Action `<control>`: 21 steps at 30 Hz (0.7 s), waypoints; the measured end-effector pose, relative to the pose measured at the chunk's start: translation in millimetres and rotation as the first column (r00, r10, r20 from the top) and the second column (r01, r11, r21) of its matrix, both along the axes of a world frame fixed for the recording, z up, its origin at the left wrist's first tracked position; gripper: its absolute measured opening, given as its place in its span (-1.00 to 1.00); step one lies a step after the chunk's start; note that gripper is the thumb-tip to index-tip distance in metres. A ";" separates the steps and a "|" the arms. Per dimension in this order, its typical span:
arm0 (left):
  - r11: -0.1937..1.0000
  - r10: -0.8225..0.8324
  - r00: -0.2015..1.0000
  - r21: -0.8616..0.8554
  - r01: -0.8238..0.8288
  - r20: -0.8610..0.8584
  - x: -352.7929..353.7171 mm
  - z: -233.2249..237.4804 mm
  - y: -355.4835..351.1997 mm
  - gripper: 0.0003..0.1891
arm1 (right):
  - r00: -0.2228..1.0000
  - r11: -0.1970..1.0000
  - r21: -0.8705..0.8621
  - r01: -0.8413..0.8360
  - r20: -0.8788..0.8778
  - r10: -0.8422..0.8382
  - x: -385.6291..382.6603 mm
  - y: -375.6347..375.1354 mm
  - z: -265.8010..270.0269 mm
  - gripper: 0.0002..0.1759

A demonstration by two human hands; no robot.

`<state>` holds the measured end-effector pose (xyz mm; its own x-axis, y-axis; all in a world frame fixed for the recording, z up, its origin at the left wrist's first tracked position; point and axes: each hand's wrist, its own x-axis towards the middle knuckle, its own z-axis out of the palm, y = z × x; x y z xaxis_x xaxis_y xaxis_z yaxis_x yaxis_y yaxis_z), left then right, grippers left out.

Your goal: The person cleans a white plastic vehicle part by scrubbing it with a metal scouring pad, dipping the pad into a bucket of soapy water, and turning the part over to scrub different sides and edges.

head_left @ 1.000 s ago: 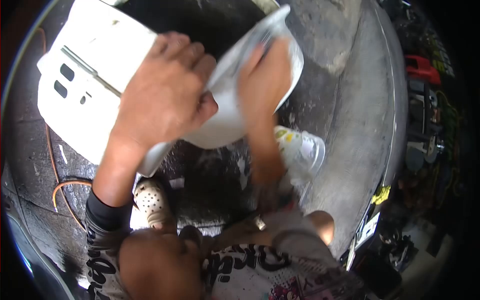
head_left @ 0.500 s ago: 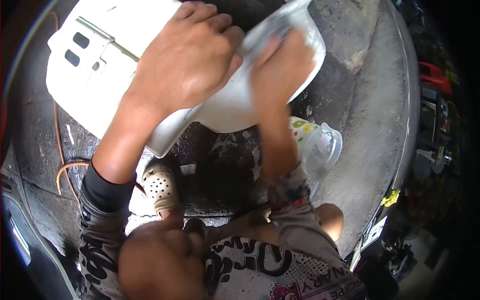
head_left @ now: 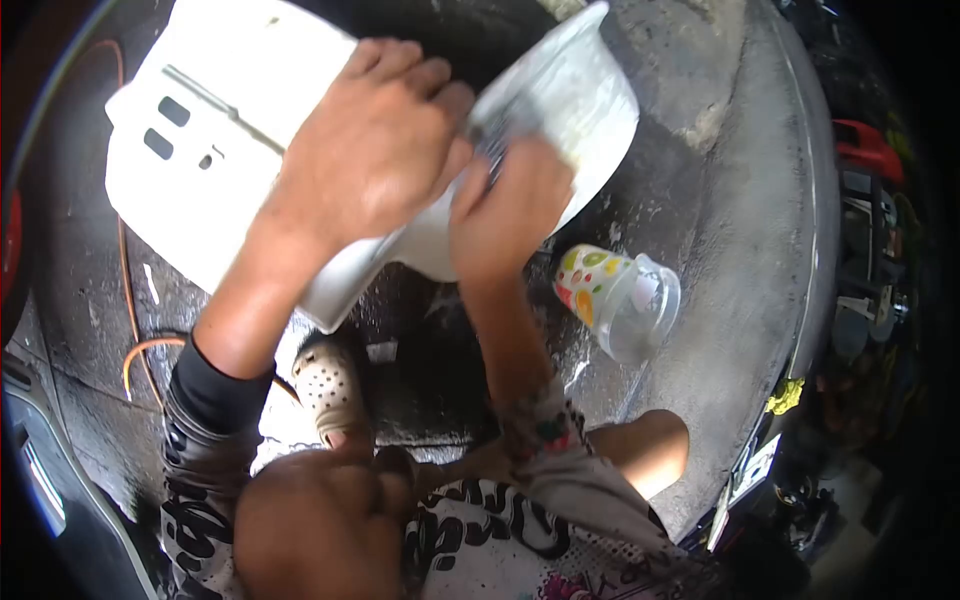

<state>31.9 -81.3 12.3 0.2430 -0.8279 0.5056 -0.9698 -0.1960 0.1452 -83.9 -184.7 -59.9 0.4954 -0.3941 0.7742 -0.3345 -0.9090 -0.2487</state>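
Observation:
A large white moulded panel (head_left: 225, 75) with slots and a ridge lies across the upper left, with a curved, wet-looking wing reaching to the upper right. My left hand (head_left: 375, 150) is closed over the panel's middle edge, its fingertips hidden behind the knuckles. On the curved wing, my right hand (head_left: 515, 200) is closed around a blurred dark grey piece (head_left: 495, 140), pressed to the white surface. Motion smears this piece, so its kind does not show. To the right of my right forearm, a fruit-patterned plastic cup (head_left: 595, 285) lies tilted on the floor beside a clear cup (head_left: 640, 310).
An orange hose (head_left: 124, 270) runs along the dark wet floor at left. My foot in a beige clog (head_left: 327, 385) is below the panel. A grey rounded ledge (head_left: 755, 250) curves along the right, with a red object (head_left: 868, 150) and assorted tools beyond it.
My right hand has moved left and slightly down along the panel's curved wing with the grey piece, uncovering the fruit-patterned cup. The panel has shifted slightly; my left hand stays on it.

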 end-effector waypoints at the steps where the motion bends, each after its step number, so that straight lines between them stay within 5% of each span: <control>1: 1.000 0.016 1.000 -0.007 -0.016 -0.002 -3.3 1.6 -1.6 -0.74 | 1.000 1.000 -0.011 0.008 0.009 -0.008 2.2 -5.8 6.6 -0.79; 3: 0.999 0.031 1.000 0.020 -0.031 0.004 -6.1 -2.2 -2.0 -0.73 | 0.991 0.997 0.020 -0.077 -0.111 0.078 -1.8 -21.3 14.0 -0.81; 7: 0.999 0.021 0.999 0.029 -0.020 -0.042 -7.7 0.0 2.3 -0.74 | 0.952 0.963 0.003 0.269 -0.155 -0.266 34.1 -49.2 27.8 -0.71; 10: 1.000 0.018 0.995 0.014 -0.017 -0.094 -1.5 4.4 -4.6 -0.79 | 0.998 0.998 0.051 0.036 -0.060 -0.033 -3.4 15.7 -1.6 -0.68; 12: 1.000 -0.022 0.996 0.019 0.024 -0.091 -6.4 9.5 -3.2 -0.80 | 0.982 0.983 0.174 -0.058 -0.168 0.088 -25.1 20.7 9.5 -0.63; 16: 1.000 -0.010 0.991 0.020 0.013 -0.131 -8.9 10.5 -0.3 -0.79 | 0.967 0.958 0.181 -0.223 -0.082 0.241 -39.1 4.7 8.0 -0.57; 19: 1.000 -0.020 0.993 -0.006 0.020 -0.112 -9.2 10.8 2.2 -0.77 | 0.953 0.904 0.305 -0.299 0.147 0.266 -47.8 15.3 6.4 -0.53; 21: 1.000 -0.005 0.985 0.025 0.010 -0.174 -11.2 15.3 1.0 -0.77 | 0.768 0.528 0.657 -0.537 0.641 -0.017 -50.7 22.4 12.9 -0.49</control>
